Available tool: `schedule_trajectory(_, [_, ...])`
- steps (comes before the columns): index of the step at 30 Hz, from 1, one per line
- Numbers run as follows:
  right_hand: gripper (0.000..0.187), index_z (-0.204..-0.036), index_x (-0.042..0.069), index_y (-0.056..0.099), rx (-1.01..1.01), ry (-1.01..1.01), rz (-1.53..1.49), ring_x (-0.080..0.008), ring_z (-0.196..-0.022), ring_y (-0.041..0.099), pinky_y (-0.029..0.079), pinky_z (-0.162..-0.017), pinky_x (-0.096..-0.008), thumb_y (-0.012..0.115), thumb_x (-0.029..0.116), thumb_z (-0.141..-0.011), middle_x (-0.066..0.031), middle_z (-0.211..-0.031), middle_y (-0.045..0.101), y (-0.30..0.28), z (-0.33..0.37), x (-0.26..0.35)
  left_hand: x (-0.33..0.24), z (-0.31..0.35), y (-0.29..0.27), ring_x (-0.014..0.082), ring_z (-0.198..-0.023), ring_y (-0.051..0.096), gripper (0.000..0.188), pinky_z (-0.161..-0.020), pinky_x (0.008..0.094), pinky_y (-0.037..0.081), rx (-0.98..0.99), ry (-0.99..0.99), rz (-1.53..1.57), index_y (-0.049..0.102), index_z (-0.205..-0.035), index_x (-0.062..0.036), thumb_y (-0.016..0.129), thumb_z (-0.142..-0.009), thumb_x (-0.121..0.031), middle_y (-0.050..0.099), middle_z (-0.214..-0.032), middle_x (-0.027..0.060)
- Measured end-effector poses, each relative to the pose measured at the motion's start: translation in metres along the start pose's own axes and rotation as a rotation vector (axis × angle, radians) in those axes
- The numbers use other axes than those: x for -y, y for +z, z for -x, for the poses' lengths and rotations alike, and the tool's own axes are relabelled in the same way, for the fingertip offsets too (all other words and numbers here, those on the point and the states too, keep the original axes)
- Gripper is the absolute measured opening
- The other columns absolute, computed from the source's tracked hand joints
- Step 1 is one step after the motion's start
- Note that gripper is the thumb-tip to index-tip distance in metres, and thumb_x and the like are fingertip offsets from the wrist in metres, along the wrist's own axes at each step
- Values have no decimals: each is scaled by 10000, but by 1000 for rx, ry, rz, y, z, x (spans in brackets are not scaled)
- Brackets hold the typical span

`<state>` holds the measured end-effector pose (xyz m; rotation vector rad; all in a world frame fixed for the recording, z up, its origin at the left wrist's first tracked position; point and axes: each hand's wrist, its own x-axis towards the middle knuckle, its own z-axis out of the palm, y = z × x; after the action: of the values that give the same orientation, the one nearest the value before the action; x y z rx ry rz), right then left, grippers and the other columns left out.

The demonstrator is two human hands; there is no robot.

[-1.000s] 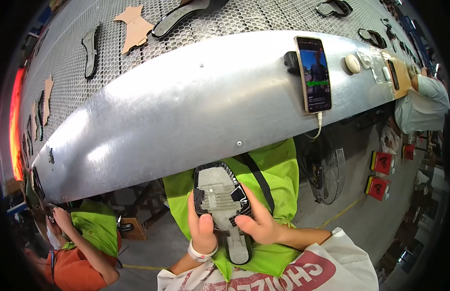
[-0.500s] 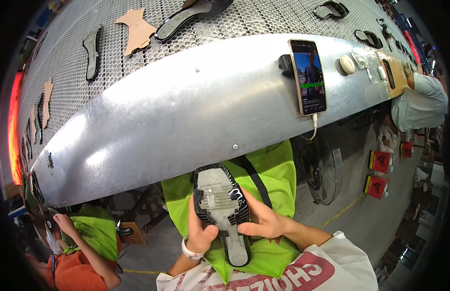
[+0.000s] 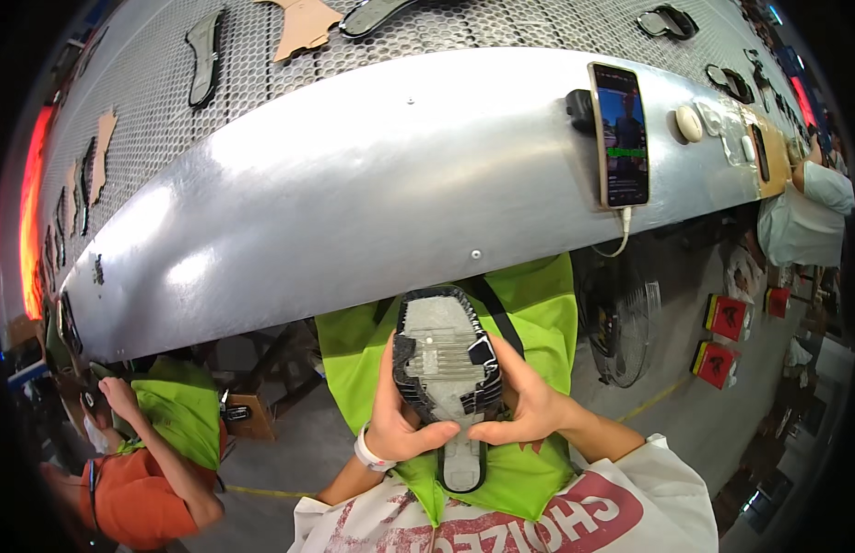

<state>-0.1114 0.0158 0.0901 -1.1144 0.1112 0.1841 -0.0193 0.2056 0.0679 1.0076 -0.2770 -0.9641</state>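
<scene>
– Holding what, and where?
– A shoe [image 3: 443,358], bottom up, over the green apron [image 3: 355,355], clamped between left hand [image 3: 396,433] and right hand [image 3: 530,407].
– Any risk?
– Perhaps dropping, from a loosened grip.

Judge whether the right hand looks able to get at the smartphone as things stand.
Probably yes: nothing visible blocks the way from the right hand to the smartphone on the metal tabletop, though that hand would likely have to leave the unfinished shoe first.
</scene>
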Motion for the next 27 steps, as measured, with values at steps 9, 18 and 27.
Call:
schedule_trajectory(9, [367,-1289,-32,373,-222,115,-112,-118,-1073,483,401,-952,-299,489,159,-997,-99,-1173,519,9,-18,25,-1,1,-10,239,-1394,319,1295,-1144,387,252,109,17,-29,-15,-1535,7,903,-628,-95,263,-1529,142])
schedule_trajectory(18, [537,-1380,-68,351,-216,158,-37,-200,-1160,493,395,-1002,-340,511,291,-1014,-142,-1251,526,10,-14,48,10,-7,-39,218,-1249,487,978,-1062,387,386,373,-337,73,411,-1416,-4,927,-605,-187,519,-1362,88])
schedule_trajectory(27, [602,-1194,-105,470,-465,-123,909,-357,-818,528,443,-738,-431,706,297,-813,-217,-939,503,42,-8,38,-69,-41,4,161,-924,649,692,-826,308,523,-132,12,-372,562,-1180,45,904,-636,-213,685,-1036,92])
